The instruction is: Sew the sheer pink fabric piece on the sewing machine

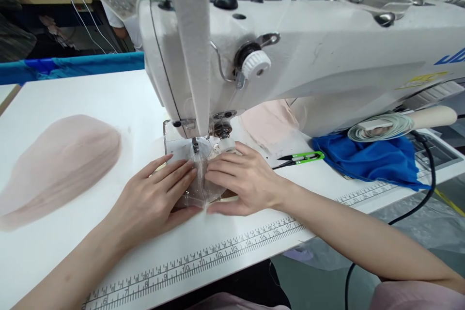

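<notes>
A white sewing machine (327, 58) stands over the white table (90, 92). Under its presser foot (195, 145) lies a small piece of sheer pale fabric (199, 189). My left hand (156, 198) lies flat on the fabric's left side, fingers stretched toward the needle. From the right, my right hand (243, 177) presses on the same piece with fingers extended and close together. Both hands meet just in front of the presser foot.
A stack of sheer pink fabric pieces (58, 164) lies at the left. Green thread snips (301, 157), blue cloth (366, 160) and a tape roll (378, 128) lie at the right. More pink fabric (272, 123) lies behind the machine. A printed ruler (218, 252) runs along the table's front edge.
</notes>
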{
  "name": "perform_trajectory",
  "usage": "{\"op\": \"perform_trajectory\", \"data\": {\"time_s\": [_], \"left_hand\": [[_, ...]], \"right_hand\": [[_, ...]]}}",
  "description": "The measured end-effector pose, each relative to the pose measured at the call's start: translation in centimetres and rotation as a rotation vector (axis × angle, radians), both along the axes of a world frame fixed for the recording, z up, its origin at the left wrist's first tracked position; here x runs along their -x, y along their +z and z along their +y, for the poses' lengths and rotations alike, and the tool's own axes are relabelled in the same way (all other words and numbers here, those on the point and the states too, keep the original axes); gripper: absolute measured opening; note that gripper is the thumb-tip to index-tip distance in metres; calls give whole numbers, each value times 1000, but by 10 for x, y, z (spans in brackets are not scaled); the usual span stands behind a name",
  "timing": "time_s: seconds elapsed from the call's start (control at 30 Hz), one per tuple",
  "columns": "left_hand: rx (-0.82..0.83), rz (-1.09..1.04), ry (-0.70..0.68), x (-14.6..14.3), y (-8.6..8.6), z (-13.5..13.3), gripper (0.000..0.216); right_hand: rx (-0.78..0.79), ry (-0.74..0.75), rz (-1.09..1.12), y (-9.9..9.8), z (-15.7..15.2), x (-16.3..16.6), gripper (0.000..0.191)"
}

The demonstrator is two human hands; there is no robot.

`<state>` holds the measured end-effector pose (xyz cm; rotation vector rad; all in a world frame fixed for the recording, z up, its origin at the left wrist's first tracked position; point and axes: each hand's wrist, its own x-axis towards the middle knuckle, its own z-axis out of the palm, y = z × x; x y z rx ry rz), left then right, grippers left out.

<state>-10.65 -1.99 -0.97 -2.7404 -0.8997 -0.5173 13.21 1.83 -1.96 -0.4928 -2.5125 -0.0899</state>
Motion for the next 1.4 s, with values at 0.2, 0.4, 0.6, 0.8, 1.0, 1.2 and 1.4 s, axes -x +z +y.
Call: {"op": "perform_trajectory", "data": {"time_s": [0.2,0.4,0.6,0.8,1.0,1.2,1.4], "left_hand": [[-40,-99,-3,-4,-1,0,24],[21,-50,54,-4,-7,2,46],[101,15,96,-1,-10,5,46],[-60,53,67,-6,-7,1,38],[-98,74,74,-7,-7,1,40],[-100,74,76,-6,-7,2,36],[-86,67,88,-6,-8,4,35]], "right_hand": [[-87,-55,-52,-3,-3,2,28],[-170,-20,33,-5,-2,4,21],[-182,58,72,-1,1,2,17],[-174,76,47,-1,2,1,20],[-158,85,56,-2,2,2,19],[-153,79,89,-3,1,4,19],[-163,32,60,-2,2,4,23]]}}
